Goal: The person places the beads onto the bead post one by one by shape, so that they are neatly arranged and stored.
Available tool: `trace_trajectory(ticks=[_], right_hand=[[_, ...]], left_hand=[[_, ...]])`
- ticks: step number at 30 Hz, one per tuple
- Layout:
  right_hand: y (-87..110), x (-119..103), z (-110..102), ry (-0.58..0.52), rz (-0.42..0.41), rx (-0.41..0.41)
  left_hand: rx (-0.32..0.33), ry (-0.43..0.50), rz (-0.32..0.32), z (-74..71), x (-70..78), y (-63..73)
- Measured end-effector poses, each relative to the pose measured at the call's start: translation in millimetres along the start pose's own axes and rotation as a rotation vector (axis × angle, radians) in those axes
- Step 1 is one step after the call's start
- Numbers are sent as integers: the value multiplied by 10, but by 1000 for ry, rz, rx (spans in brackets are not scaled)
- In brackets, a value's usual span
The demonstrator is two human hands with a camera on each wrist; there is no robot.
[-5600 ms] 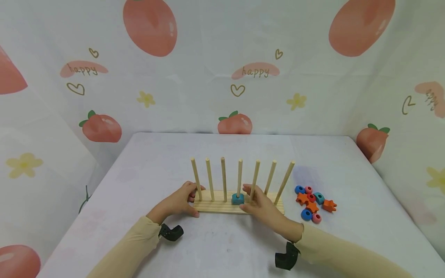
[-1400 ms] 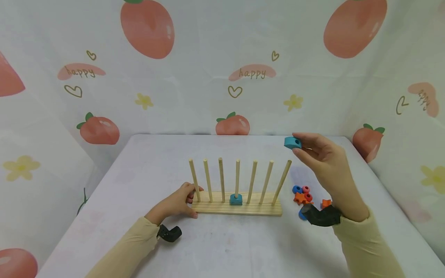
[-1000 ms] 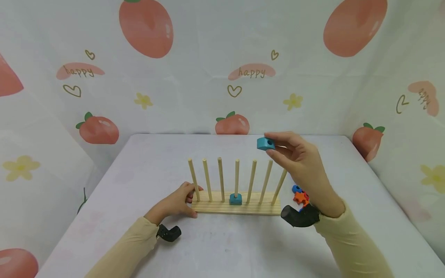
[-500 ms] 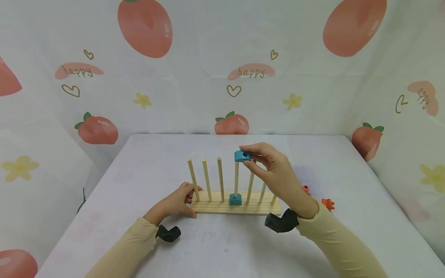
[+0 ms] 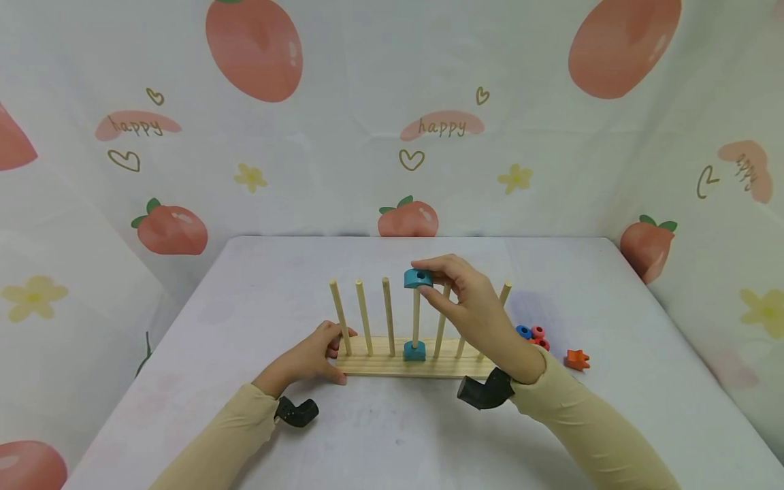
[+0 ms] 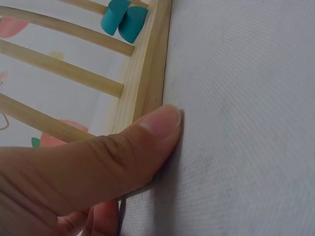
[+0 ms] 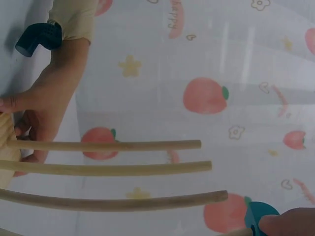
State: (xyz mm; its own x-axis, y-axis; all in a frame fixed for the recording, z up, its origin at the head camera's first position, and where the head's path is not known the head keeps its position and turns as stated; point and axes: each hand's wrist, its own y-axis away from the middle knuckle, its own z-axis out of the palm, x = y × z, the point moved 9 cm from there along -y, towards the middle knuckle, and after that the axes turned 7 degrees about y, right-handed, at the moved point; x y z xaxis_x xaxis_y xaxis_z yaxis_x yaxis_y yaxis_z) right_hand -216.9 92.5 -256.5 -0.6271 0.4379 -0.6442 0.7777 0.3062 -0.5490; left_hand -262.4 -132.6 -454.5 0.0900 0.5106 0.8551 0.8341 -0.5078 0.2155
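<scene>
My left hand [image 5: 309, 357] grips the left end of a wooden peg board [image 5: 367, 367], thumb along its front edge and fingers behind. Between thumb and fingers my right hand [image 5: 474, 306] pinches a teal half-round bead [image 5: 412, 280] with a dark hole. This bead is right at the top of the middle peg [image 5: 416, 316], whose tip it hides. In the right wrist view the peg's end meets the held bead [image 7: 258, 214]. Another teal bead [image 5: 414, 352] sits at the foot of that same peg, down on the board.
Upright pegs [image 5: 388, 316] stand on both sides of the middle one; my right hand partly covers those on the right. Right of the board lie blue, pink and red beads [image 5: 523, 332] and an orange star bead [image 5: 577, 359], partly behind my right forearm.
My right hand has carried the teal bead leftward and down from above the bead pile to the middle peg's top. Earlier it was at the board without this bead. My left hand keeps its grip.
</scene>
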Motion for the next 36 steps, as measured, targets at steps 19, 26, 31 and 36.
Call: trace_trajectory(ticks=[19,26,31,36], right_hand=[[119,285,191,-46,255,26],[195,403,269,-156,307,74],[280,517,365,-199,354,59],[421,691,503,-230,414,24]], left_hand=[[-4,15,-5,8,35,14],[8,1,-9,-3,19,12],[4,26,-12,3,4,12],[5,31,-16,5,4,8]])
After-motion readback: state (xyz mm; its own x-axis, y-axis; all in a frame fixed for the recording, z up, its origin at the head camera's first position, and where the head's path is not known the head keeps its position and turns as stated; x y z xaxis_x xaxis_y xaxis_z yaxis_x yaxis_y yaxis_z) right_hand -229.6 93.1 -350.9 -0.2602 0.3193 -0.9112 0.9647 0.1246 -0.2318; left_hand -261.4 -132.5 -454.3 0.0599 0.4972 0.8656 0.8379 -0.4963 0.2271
